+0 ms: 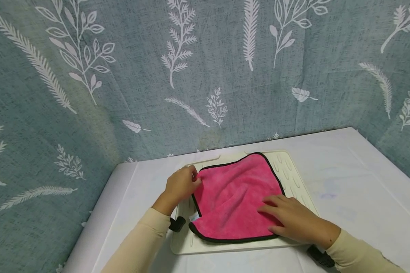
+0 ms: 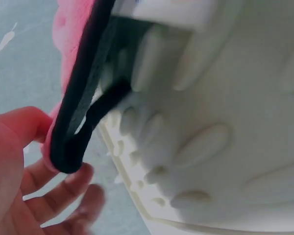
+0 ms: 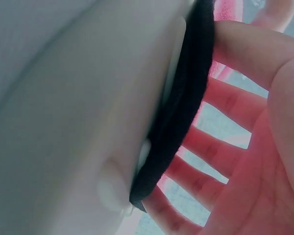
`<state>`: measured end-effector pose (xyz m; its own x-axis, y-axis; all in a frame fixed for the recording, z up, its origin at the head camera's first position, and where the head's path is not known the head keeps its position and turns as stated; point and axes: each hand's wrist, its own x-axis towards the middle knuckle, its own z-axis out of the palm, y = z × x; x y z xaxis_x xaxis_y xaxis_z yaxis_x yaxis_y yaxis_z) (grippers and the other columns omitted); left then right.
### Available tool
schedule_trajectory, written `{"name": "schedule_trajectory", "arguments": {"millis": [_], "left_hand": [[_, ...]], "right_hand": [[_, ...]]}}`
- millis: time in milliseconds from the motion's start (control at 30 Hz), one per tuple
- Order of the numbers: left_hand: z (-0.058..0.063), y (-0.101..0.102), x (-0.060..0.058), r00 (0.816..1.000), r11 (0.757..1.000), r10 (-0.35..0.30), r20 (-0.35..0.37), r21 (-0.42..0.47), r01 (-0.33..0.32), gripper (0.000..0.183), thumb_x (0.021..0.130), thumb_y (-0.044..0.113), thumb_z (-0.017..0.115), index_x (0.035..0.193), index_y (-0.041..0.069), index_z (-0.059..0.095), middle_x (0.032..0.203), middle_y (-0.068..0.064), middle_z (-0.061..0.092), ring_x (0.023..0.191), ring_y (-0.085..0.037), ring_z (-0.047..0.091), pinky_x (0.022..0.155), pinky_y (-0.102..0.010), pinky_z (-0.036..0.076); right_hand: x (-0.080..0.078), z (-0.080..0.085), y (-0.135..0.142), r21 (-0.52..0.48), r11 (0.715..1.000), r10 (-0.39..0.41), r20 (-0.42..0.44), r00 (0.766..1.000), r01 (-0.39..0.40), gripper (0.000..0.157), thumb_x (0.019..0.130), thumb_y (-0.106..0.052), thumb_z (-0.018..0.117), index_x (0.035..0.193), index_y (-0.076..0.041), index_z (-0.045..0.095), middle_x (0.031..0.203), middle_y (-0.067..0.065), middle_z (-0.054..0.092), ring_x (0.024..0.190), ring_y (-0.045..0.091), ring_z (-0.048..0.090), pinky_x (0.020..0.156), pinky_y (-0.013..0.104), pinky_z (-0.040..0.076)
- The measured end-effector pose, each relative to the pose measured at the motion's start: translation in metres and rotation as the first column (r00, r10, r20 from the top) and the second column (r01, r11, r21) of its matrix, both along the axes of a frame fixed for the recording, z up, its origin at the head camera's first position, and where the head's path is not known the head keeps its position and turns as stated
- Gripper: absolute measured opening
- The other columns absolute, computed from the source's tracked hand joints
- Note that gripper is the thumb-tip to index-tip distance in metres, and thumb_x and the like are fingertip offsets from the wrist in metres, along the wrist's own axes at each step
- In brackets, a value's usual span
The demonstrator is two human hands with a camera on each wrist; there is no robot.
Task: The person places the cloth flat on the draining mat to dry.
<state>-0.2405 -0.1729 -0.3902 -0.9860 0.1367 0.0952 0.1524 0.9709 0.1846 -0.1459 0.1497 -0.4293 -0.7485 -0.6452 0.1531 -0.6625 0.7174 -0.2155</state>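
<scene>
A pink cloth (image 1: 239, 193) with a black edging lies spread and rippled over a cream ridged mat (image 1: 297, 189). At the cloth's upper left corner, my left hand (image 1: 182, 184) pinches the edge between thumb and index finger. In the left wrist view that corner (image 2: 68, 152) hangs lifted off the mat, and the other fingers are spread. My right hand (image 1: 290, 218) rests on the cloth's right side, fingers apart and relaxed. The right wrist view shows the black edging (image 3: 179, 112) running past its fingers (image 3: 220, 147). A small white tag (image 1: 194, 217) sticks out at the cloth's left edge.
The mat lies on a table with a white cover (image 1: 335, 178). Behind and to the left stands a grey-green curtain (image 1: 205, 76) with white leaf prints. Dark wrist devices (image 1: 319, 256) sit below both hands.
</scene>
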Motion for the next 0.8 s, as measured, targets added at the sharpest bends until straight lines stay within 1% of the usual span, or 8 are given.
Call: {"name": "schedule_trajectory", "arguments": {"millis": [100, 200, 333, 500, 600, 667, 800], "left_hand": [[0.004, 0.001, -0.005, 1.0, 1.0, 0.012, -0.001, 0.028, -0.012, 0.016, 0.084, 0.03, 0.058, 0.084, 0.016, 0.051, 0.068, 0.001, 0.05, 0.059, -0.015, 0.046, 0.048, -0.029, 0.034], [0.007, 0.001, -0.011, 1.0, 0.998, 0.028, 0.001, 0.057, -0.028, 0.016, 0.086, 0.028, 0.056, 0.088, 0.014, 0.048, 0.066, -0.002, 0.049, 0.056, -0.016, 0.045, 0.047, -0.029, 0.033], [0.01, 0.003, -0.02, 1.0, 0.996, 0.025, -0.012, 0.081, -0.024, 0.016, 0.088, 0.026, 0.054, 0.095, 0.014, 0.047, 0.063, -0.003, 0.049, 0.051, -0.016, 0.044, 0.044, -0.028, 0.033], [0.013, 0.007, -0.033, 0.998, 0.997, 0.028, -0.063, 0.079, -0.023, 0.015, 0.089, 0.025, 0.056, 0.096, 0.014, 0.049, 0.064, -0.003, 0.051, 0.052, -0.017, 0.047, 0.045, -0.028, 0.034], [0.013, 0.009, -0.04, 0.996, 0.996, 0.039, -0.082, 0.085, -0.032, 0.015, 0.088, 0.025, 0.057, 0.095, 0.013, 0.051, 0.068, -0.004, 0.053, 0.054, -0.019, 0.049, 0.046, -0.029, 0.036], [0.013, 0.01, -0.043, 0.994, 0.997, 0.043, -0.1, 0.075, -0.035, 0.016, 0.088, 0.025, 0.059, 0.096, 0.013, 0.052, 0.072, -0.005, 0.055, 0.058, -0.02, 0.052, 0.049, -0.031, 0.039], [0.011, 0.01, -0.049, 0.987, 0.998, 0.049, -0.152, 0.053, -0.041, 0.015, 0.086, 0.022, 0.062, 0.097, 0.012, 0.056, 0.085, -0.007, 0.059, 0.072, -0.022, 0.058, 0.061, -0.037, 0.047]], "right_hand": [[0.0, 0.001, 0.0, -0.002, 1.0, 0.001, 0.001, 1.0, -0.001, 0.045, 0.078, -0.036, 0.069, 0.12, -0.024, 0.059, 0.123, 0.002, 0.053, 0.114, 0.023, 0.049, 0.081, 0.044, 0.043], [0.0, 0.001, -0.001, -0.003, 1.0, 0.002, -0.01, 1.0, -0.002, 0.045, 0.077, -0.036, 0.069, 0.119, -0.024, 0.059, 0.123, 0.002, 0.053, 0.114, 0.023, 0.049, 0.081, 0.044, 0.043], [-0.001, 0.001, -0.001, 0.002, 1.0, -0.002, -0.005, 1.0, 0.002, 0.044, 0.078, -0.036, 0.068, 0.12, -0.024, 0.059, 0.124, 0.002, 0.052, 0.115, 0.023, 0.049, 0.081, 0.044, 0.043], [-0.001, -0.001, 0.0, 0.01, 1.0, -0.005, 0.008, 1.0, 0.005, 0.044, 0.078, -0.037, 0.067, 0.121, -0.026, 0.058, 0.124, 0.001, 0.052, 0.116, 0.022, 0.048, 0.082, 0.044, 0.043], [-0.002, -0.001, 0.001, 0.005, 1.0, -0.006, -0.002, 1.0, 0.006, 0.044, 0.078, -0.037, 0.068, 0.12, -0.026, 0.059, 0.123, 0.001, 0.052, 0.116, 0.021, 0.047, 0.081, 0.043, 0.043], [-0.001, 0.0, 0.001, -0.001, 1.0, -0.003, -0.001, 1.0, 0.003, 0.044, 0.078, -0.037, 0.067, 0.12, -0.026, 0.059, 0.123, 0.001, 0.052, 0.116, 0.021, 0.048, 0.081, 0.044, 0.043], [-0.001, 0.001, 0.002, -0.007, 1.0, 0.002, 0.003, 1.0, -0.002, 0.043, 0.079, -0.037, 0.067, 0.12, -0.025, 0.059, 0.124, 0.001, 0.052, 0.116, 0.022, 0.048, 0.081, 0.044, 0.043]]}}
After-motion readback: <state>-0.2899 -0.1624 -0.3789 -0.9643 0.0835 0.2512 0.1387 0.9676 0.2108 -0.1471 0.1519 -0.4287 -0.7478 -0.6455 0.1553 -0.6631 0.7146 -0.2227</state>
